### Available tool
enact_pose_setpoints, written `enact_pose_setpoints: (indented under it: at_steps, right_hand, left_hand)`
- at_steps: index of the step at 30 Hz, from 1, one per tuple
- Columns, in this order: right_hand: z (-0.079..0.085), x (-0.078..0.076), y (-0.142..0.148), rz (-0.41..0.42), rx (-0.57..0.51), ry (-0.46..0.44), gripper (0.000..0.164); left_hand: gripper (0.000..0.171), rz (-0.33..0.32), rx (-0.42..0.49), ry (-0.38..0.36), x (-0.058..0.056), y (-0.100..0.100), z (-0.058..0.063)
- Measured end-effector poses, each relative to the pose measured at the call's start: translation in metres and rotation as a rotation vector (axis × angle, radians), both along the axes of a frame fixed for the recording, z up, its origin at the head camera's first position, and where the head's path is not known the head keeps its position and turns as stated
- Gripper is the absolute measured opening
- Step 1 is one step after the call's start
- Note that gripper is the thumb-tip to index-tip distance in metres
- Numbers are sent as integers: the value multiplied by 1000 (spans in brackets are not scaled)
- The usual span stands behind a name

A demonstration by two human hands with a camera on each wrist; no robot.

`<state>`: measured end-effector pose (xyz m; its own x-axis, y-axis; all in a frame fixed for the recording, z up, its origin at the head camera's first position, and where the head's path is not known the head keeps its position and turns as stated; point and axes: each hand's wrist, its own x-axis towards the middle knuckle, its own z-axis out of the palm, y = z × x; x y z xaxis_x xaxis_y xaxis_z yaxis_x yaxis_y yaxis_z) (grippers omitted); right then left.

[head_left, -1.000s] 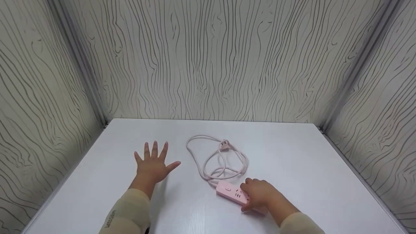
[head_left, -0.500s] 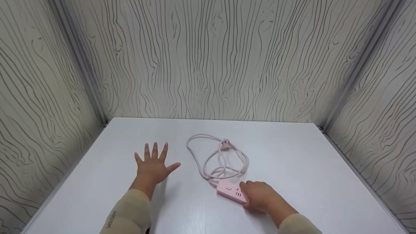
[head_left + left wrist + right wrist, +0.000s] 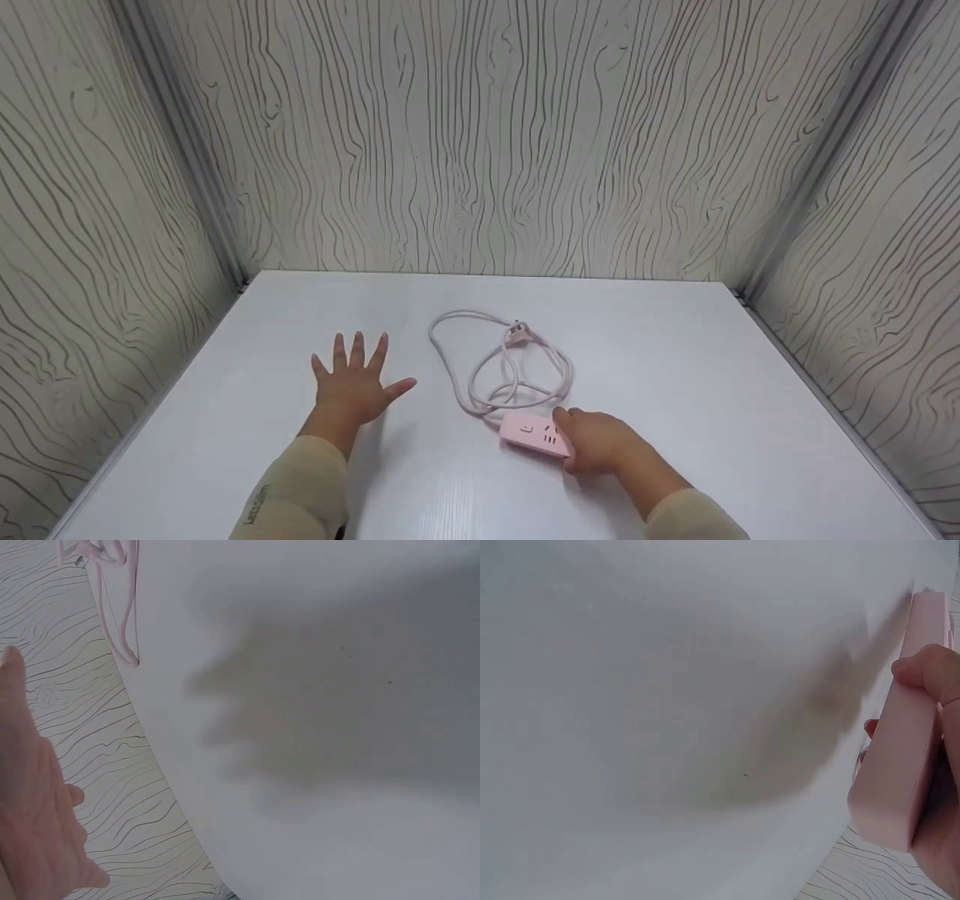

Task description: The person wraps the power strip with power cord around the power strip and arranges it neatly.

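Note:
In the head view, my right hand (image 3: 600, 444) grips a pink power strip (image 3: 531, 433) by its right end, thumb on one edge and fingers on the other. That end is tilted up off the table, and a shadow lies beneath. The right wrist view shows the side and underside of the power strip (image 3: 896, 757). A switch and socket slots face up; the held end is hidden by the hand. From the left end runs a pale pink cord (image 3: 469, 311) in loose loops, with its plug (image 3: 517, 334) at the back. My left hand (image 3: 352, 386) hovers left of the cord, fingers spread, holding nothing.
A white table (image 3: 660, 352) lies under everything. Wood-grain patterned panels (image 3: 480, 150) stand behind it and at both sides. The left hand and forearm cast a shadow on the table in the left wrist view.
My right hand has tightened its hold on the power strip's right end and raised that end off the table. The left hand has stayed nearly still, and the cord has barely moved.

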<state>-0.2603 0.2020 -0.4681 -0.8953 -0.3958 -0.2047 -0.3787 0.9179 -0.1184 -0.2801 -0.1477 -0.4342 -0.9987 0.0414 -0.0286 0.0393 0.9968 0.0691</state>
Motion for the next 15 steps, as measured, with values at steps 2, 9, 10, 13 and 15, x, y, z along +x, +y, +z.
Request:
enact_pose_setpoints:
  at_steps: [2,9,10,13,15]
  right_hand:
    - [2,-1,1,2,-1,5,75]
    - [7,-4,4,-3,-25,24,74]
    - [9,-4,4,-5,-29,26,74]
    - [12,-4,5,-14,-37,29,73]
    - [15,-4,5,-23,-44,33,72]
  left_hand:
    - [89,-1,-4,1,0,0,0]
    - [89,2,-23,-6,0,2,-1]
    - [89,2,-23,-6,0,3,-1]
    - [88,-2,-17,-10,1,5,-1]
    - [88,-11,-11,-10,2,7,0]
